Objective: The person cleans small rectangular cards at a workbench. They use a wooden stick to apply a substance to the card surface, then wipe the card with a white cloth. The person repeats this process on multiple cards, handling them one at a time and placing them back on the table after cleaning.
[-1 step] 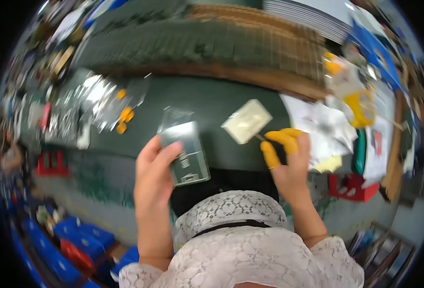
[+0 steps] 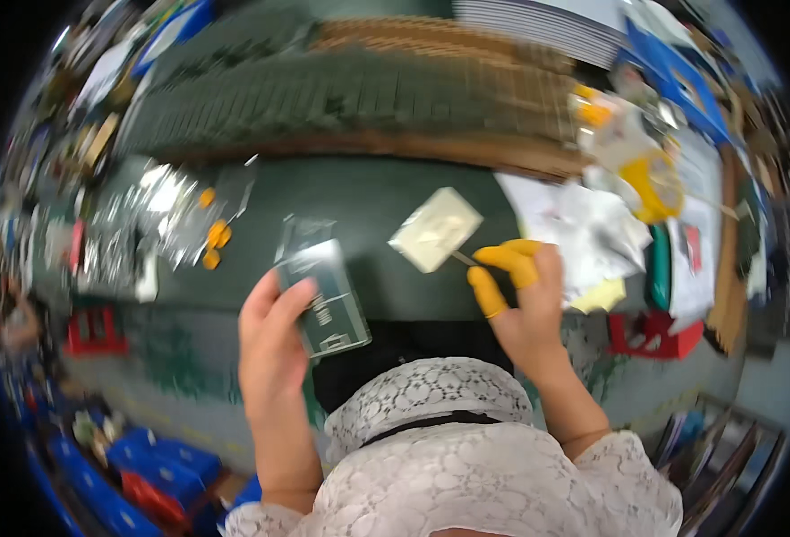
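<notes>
My left hand (image 2: 274, 336) grips a flat, see-through rectangular sleeve (image 2: 337, 309) with pale lettering, thumb on top and fingers beneath. Its clear, crinkled end (image 2: 305, 234) sticks out past my fingers over the dark green table (image 2: 368, 192). Yellow finger cots cover the thumb and some fingers of my right hand (image 2: 525, 304). That hand pinches a thin stick (image 2: 464, 259) whose far end meets a cream-coloured square pad (image 2: 438, 228) lying on the table. Whether the stick is fixed to the pad or just touches it, I cannot tell.
Clear plastic bags (image 2: 158, 210) and several orange finger cots (image 2: 218, 234) lie at the left. Long rows of upright thin pieces (image 2: 350, 103) span the back. Crumpled white paper (image 2: 596, 233), a yellow-and-white container (image 2: 650, 186) and a green object (image 2: 659, 268) crowd the right.
The whole view has shifted slightly, so table, things and hands all appear further left. Both hands keep their holds on the sleeve and the stick.
</notes>
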Action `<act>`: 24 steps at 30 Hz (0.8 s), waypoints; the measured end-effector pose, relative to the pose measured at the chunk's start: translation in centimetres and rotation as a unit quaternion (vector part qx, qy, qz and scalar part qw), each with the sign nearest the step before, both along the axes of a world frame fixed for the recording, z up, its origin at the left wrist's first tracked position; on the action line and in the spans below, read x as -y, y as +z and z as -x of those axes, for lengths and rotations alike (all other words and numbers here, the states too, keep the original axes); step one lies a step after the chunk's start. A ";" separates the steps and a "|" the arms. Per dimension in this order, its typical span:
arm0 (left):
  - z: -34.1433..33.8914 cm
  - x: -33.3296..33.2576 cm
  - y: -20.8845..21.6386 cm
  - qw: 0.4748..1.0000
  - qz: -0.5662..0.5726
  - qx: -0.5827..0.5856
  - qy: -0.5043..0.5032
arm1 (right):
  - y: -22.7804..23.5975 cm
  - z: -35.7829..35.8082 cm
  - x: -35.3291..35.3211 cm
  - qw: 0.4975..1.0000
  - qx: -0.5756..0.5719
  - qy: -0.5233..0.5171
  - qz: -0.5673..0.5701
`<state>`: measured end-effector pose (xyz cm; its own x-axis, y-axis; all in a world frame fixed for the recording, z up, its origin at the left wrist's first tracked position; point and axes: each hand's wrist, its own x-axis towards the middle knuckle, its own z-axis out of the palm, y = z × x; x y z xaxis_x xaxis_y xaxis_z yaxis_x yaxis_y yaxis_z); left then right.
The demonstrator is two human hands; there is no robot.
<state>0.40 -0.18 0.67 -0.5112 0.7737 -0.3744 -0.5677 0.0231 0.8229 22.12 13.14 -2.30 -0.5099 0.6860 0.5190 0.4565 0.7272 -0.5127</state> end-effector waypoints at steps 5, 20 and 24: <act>-0.9 -0.1 -0.2 0.999 0.017 -0.024 0.036 | 1.1 -4.9 -0.5 0.999 0.012 -0.040 -0.019; -2.9 0.4 1.0 0.999 0.016 -0.049 0.002 | 1.3 -10.9 -7.7 0.969 0.069 -0.234 -0.040; -3.0 0.6 1.1 0.999 0.022 -0.046 0.015 | 2.7 -9.7 -8.2 0.966 0.116 -0.227 -0.030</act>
<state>3.39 -0.83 1.81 -0.5681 0.7407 -0.3586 -0.4908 0.0448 0.8701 31.82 21.37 0.37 -0.2704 0.8392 0.4719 0.8338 0.4492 -0.3211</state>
